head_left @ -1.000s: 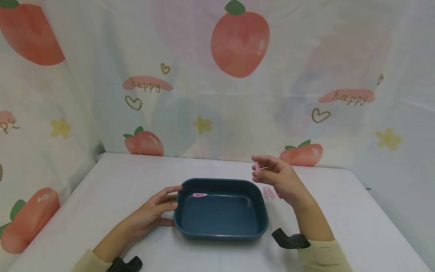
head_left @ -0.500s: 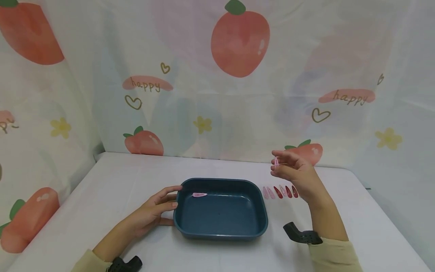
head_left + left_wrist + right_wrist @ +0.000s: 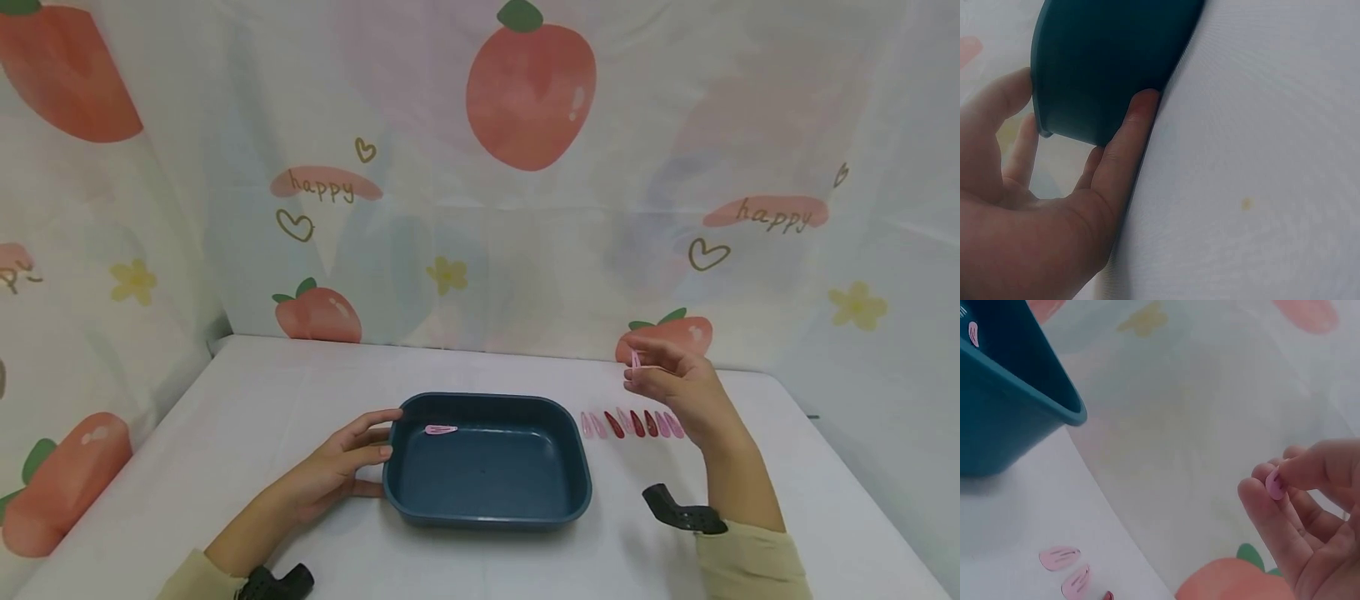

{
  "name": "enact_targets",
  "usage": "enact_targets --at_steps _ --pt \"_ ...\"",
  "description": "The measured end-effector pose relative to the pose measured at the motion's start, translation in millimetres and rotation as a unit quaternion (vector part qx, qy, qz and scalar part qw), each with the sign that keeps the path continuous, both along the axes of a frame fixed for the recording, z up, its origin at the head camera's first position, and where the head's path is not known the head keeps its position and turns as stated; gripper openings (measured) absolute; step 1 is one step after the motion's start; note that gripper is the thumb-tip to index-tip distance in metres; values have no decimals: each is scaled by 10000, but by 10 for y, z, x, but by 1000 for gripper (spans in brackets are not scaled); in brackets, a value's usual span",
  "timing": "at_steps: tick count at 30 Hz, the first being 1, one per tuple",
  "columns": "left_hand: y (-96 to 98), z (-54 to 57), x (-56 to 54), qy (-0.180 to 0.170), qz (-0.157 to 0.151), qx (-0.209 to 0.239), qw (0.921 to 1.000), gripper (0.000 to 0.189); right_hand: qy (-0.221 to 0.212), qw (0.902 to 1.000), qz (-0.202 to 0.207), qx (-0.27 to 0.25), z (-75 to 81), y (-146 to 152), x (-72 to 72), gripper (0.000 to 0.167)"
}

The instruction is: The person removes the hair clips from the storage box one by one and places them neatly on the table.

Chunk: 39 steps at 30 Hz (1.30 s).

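A dark teal plastic basin [image 3: 487,487] with rounded corners stands mid-table, and one pink hair clip [image 3: 441,430] lies inside it near the back left. My left hand [image 3: 337,462] rests against the basin's left end. In the left wrist view its fingers lie fairly straight, some at the rim and one along the wall down by the table. Raised above the table on the right, my right hand [image 3: 678,392] pinches a pink hair clip [image 3: 1276,484] between thumb and fingertips. Below that hand, a row of pink and dark red hair clips [image 3: 637,423] lies on the table.
The white tabletop [image 3: 322,383] runs back to a hanging cloth [image 3: 525,242] printed with fruit, flowers and hearts. Another side of cloth [image 3: 97,333] closes off the left. The row of clips begins close beside the basin's right end and leads away to the right.
My right hand has moved right, away from the basin, still pinching the pink hair clip. More of the row of clips has come into sight. The left hand and basin have stayed put.
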<state>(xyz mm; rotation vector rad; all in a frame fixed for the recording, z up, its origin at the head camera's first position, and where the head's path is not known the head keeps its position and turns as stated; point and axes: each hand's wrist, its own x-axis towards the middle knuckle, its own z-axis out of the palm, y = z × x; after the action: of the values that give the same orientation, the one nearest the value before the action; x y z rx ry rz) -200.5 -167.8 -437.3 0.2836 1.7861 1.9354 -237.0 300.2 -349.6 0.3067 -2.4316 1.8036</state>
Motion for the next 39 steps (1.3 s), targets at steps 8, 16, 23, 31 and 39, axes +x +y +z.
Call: enact_targets --at_steps 8,16,23,31,39 --pt "14 17 8 -22 18 -9 10000 57 -240 9993 -138 -256 -37 189 13 48" --pt "16 23 10 -8 23 -42 10000 58 -295 9984 -363 -308 -84 357 17 41" --pt "12 30 14 -23 16 -20 10000 58 -293 9973 -676 -15 -138 470 27 47" --pt "5 22 14 -23 -56 19 10000 57 -518 9908 -1051 678 -254 602 7 56" --pt "4 -10 -10 -55 -2 0 10000 57 -994 9803 -1295 1114 -364 695 -24 54"
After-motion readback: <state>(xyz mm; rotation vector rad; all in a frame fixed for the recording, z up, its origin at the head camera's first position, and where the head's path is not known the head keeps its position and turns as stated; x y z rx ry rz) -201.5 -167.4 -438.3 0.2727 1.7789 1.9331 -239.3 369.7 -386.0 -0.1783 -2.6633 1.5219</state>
